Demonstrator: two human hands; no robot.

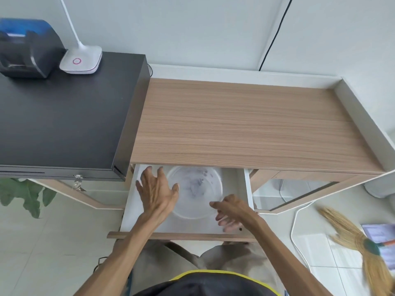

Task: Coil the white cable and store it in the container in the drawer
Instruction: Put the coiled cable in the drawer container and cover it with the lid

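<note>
Left grip (157, 190) spread beside round container (195, 192), mouth up, in drawer (249, 189)

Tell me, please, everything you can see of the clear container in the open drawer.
The container is round and shallow, of clear, slightly cloudy plastic, and motion blurs it. It sits upright in the white drawer, partly under the desk's edge. Dark smudges show at its middle; whether they are contents or marks is unclear. No white cable is visible inside. The left hand is spread at its left rim and the right hand is at its near right rim; actual contact cannot be confirmed.
</note>
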